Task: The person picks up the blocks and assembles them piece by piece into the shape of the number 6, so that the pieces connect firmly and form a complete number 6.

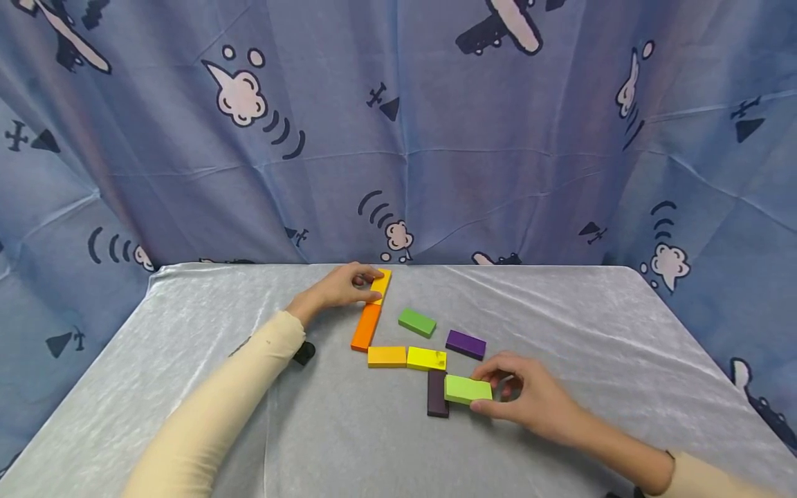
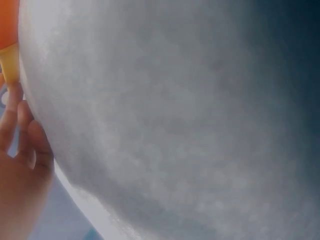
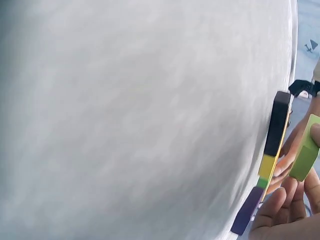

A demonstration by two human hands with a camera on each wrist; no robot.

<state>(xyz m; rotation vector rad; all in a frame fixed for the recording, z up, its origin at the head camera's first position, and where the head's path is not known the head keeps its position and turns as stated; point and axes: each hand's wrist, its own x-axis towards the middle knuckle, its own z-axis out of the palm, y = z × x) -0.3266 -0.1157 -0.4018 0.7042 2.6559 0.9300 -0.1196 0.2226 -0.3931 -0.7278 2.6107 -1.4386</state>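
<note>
While the left hand [image 1: 344,284] pinches an amber block [image 1: 382,284] touching an orange block [image 1: 366,328], the right hand [image 1: 537,398] grips a raised lime block [image 1: 465,389].

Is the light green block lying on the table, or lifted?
Lifted: the right hand pinches the light green block, apart from the table in the right wrist view.

The head camera looks forward-down, wrist cameras closely, at grey cloth [image 1: 591,311].
</note>
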